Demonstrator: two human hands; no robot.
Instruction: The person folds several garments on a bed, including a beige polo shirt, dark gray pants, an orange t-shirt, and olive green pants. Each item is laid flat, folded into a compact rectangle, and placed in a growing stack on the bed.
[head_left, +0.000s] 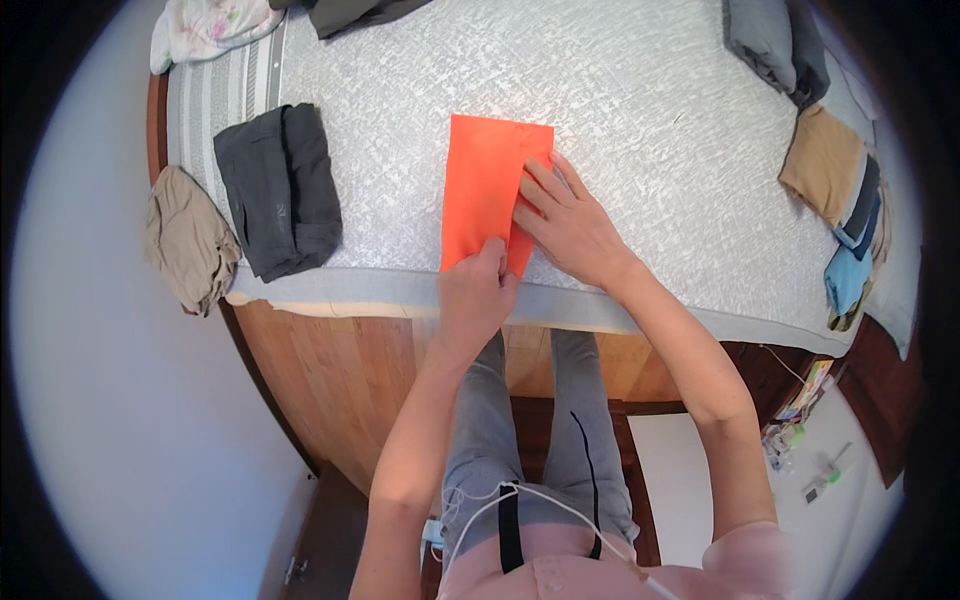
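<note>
A bright orange folded cloth (480,180), perhaps a garment, lies lengthwise near the front edge of the bed. At its near end, my left hand (478,285) is closed with the fingers curled around the cloth's edge. My right hand (575,230) rests flat on the cloth's right side, its fingers stretched out and slightly apart. Part of the near end is hidden beneath my left hand.
The bed (640,130) has a pale patterned cover. Folded dark grey trousers (280,190) and a beige garment (188,240) lie at left. Folded clothes (825,165) and grey pillow-like bundles (760,40) line the right. A white cable (560,505) hangs before me.
</note>
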